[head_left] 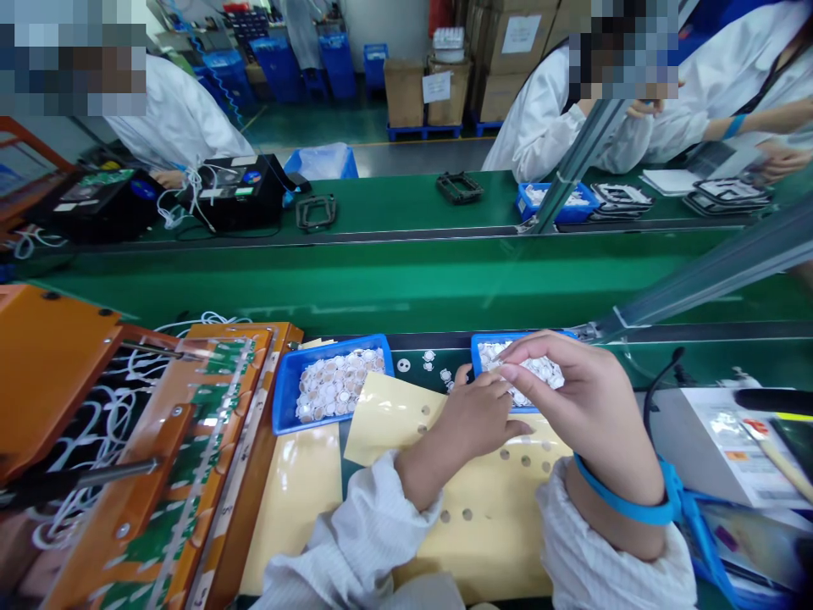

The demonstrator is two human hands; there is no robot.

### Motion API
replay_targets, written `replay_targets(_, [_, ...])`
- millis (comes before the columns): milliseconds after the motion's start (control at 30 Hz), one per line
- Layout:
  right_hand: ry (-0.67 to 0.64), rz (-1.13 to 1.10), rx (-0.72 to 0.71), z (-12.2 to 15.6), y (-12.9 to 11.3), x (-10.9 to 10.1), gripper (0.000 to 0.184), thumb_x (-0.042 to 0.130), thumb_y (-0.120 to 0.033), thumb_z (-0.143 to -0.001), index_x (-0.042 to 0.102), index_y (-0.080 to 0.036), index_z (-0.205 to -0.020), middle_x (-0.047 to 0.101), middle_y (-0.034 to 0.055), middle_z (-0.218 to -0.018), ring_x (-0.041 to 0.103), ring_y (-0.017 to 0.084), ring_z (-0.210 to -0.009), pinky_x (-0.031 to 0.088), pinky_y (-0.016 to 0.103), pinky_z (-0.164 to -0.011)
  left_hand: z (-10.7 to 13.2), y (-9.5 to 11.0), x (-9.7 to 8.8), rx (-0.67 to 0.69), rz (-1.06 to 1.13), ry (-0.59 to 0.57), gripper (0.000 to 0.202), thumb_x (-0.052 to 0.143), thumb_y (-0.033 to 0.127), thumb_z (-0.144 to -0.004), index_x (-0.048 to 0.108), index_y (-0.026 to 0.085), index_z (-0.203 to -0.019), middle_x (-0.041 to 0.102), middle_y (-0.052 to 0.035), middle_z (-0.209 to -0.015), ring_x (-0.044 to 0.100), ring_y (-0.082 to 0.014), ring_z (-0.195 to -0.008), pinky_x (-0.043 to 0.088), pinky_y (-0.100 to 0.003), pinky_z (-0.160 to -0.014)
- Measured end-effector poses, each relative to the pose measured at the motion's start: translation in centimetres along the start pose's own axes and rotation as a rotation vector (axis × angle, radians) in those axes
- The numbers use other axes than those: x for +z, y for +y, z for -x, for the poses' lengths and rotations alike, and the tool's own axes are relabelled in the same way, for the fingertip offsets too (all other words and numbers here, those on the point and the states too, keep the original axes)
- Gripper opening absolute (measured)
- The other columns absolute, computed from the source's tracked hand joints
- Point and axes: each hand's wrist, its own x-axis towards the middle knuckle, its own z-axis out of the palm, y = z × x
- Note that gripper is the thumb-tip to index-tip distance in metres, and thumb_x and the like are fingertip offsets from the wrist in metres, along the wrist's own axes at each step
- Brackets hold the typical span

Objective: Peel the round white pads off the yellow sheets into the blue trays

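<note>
My left hand is curled with its fingertips pinched against those of my right hand, over a blue tray of small white round pieces. Whatever sits between the fingertips is too small to name. Under both hands lies a yellow backing sheet with round holes punched in it. My right wrist wears a blue strap. A second blue tray, to the left, holds several tan and white discs. A few loose white discs lie on the dark mat between the trays.
An orange fixture with green boards and white wires fills the left. A white machine stands at right. Beyond is a green conveyor, where other people in white coats sit with black frames and black devices.
</note>
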Motion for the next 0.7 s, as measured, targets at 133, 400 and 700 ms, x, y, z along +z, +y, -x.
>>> replay_targets(133, [-0.005,0.010,-0.005,-0.1,0.2,0.2,0.007,0.076,-0.029,-0.099,0.074,-0.028,-0.093,0.080,-0.0016,-0.092,0.075,0.020,-0.087,0.056,0.032,-0.078,0.0,0.1,0.2,0.009,-0.008,0.010,0.046,0.055,0.053,-0.107,0.070,0.019,-0.135,0.073,-0.0152,-0.130,0.059,-0.0362,-0.128,0.042,-0.054,-0.108])
replay_targets(400, [0.016,0.042,0.002,-0.2,0.5,0.5,0.007,0.075,-0.031,-0.099,0.075,-0.028,-0.093,0.080,0.0011,-0.092,0.075,0.022,-0.084,0.056,0.034,-0.076,0.4,0.3,-0.4,-0.002,-0.024,0.028,0.036,0.065,0.040,-0.105,0.068,0.015,-0.130,0.069,-0.0187,-0.139,0.058,-0.0362,-0.132,0.041,-0.062,-0.112])
replay_targets(700, [0.028,0.046,0.039,-0.3,0.5,0.5,0.007,0.075,-0.032,-0.100,0.076,-0.029,-0.093,0.080,-0.0001,-0.092,0.075,0.022,-0.085,0.055,0.034,-0.076,0.1,0.1,-1.5,-0.075,0.132,0.216,0.012,0.060,0.020,-0.103,0.072,0.017,-0.106,0.078,-0.0104,-0.111,0.071,-0.0294,-0.107,0.053,-0.047,-0.095])
